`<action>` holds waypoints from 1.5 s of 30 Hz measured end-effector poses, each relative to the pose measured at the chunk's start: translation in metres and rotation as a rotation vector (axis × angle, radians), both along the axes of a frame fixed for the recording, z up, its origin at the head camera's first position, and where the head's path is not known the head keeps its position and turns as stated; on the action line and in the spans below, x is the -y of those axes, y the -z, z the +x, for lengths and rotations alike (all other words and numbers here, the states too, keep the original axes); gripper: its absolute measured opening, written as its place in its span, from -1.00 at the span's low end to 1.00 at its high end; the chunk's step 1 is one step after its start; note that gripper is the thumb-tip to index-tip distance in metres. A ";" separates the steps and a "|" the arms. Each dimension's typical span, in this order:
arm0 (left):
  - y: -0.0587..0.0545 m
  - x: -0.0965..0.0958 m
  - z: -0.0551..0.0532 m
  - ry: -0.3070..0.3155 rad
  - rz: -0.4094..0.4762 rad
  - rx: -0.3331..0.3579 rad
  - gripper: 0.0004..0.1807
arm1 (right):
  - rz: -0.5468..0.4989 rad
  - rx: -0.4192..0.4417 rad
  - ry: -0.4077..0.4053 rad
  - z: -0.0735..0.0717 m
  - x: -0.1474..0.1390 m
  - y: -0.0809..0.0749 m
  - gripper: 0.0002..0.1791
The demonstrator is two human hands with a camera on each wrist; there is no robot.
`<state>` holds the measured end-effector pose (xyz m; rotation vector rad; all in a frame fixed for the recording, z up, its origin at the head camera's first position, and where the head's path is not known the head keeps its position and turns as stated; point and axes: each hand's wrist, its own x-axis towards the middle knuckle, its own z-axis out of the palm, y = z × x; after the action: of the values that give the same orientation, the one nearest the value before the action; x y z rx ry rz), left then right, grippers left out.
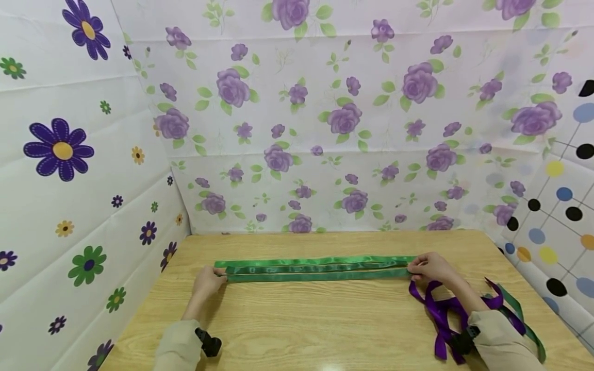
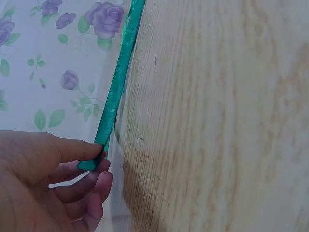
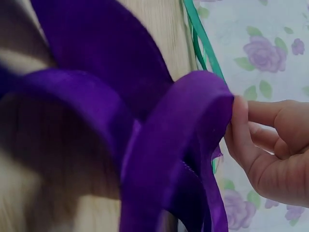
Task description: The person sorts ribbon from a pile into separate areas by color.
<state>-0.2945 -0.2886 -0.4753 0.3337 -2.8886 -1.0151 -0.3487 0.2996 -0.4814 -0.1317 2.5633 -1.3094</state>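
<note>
Three lengths of green satin ribbon run side by side across the table. The rear ribbon is bright green; the middle ribbon and front ribbon are darker. At their left end my left hand pinches a dark green ribbon between thumb and forefinger, its short tip sticking out past the fingers. My right hand pinches the front ribbon's right end with thumb and fingers. Loops of purple ribbon rise close in front of the right hand and hide its fingertips in the right wrist view.
A loose heap of purple ribbon lies under and beside the right forearm, with another green ribbon by the table's right side. Floral sheets wall in the wooden table at the back and sides.
</note>
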 end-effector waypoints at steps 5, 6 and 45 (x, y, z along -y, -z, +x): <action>-0.002 0.000 -0.001 -0.028 -0.005 0.015 -0.78 | 0.007 -0.034 -0.014 -0.002 -0.003 0.005 -0.69; -0.002 0.000 -0.001 -0.026 -0.008 0.014 -0.77 | -0.003 -0.034 -0.023 -0.003 -0.003 0.006 -0.69; -0.007 0.000 0.003 -0.077 -0.067 0.002 -0.67 | 0.120 -0.153 0.069 0.004 -0.027 -0.001 -0.65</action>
<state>-0.2916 -0.2884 -0.4683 0.4374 -2.8792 -0.9043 -0.3451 0.3262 -0.4802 -0.1253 2.7910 -1.2080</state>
